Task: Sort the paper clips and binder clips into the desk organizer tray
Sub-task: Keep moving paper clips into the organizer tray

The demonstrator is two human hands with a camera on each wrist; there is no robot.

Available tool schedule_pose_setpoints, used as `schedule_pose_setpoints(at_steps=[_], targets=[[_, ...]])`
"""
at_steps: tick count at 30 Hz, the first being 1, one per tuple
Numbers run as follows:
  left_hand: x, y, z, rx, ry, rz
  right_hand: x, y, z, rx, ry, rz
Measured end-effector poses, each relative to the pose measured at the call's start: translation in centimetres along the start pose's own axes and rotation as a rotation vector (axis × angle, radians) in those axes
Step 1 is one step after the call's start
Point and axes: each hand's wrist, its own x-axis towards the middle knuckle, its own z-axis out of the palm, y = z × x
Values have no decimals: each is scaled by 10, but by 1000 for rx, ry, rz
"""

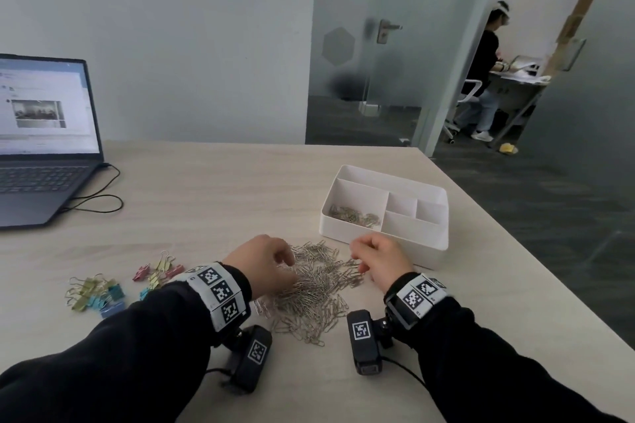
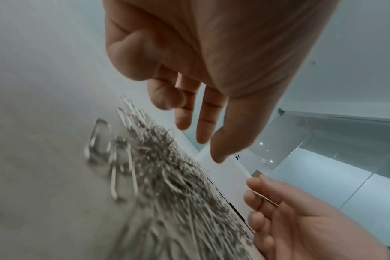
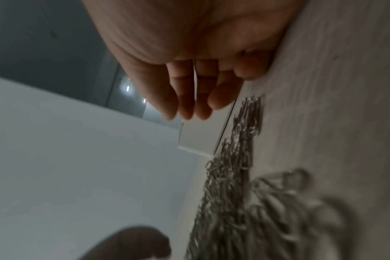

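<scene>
Head view: a heap of silver wire paper clips lies on the pale wood-grain desk, just in front of the white moulded organizer tray. A smaller batch of clips sits in the tray's near-left compartment. Pastel binder clips lie scattered well left of the heap. Left hand is over the heap, fingers bent down toward it; right hand is at the heap's right edge, beside the tray wall. An open laptop stands far left.

Left wrist view: left hand hangs above the clips, fingers loosely extended, grasping nothing visible. Right hand enters lower right, fingers relaxed.

Right wrist view: blurred. Right hand shows fingers loosely curved and together; whether they pinch a clip, cannot tell. Clips run beside the tray wall.
</scene>
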Motion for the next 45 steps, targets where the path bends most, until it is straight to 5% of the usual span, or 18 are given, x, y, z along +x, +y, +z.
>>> schedule_pose_setpoints(at_steps=[6, 11, 17, 23, 34, 45], targets=[[4, 4, -10, 302, -176, -164, -1, -14, 7, -483, -334, -21], [8, 17, -4, 335, -281, -165, -5, -35, 15, -763, -560, -63], [14, 28, 2, 298, -253, -79, -6, -38, 27, -867, -550, -121], [18, 32, 6, 181, -273, -18, -7, -33, 29, -776, -464, -187], [25, 25, -2, -53, -210, -18, -6, -34, 21, -647, -432, -43], [30, 7, -18, -131, -200, -49, 34, -74, -8, -112, -346, 72]])
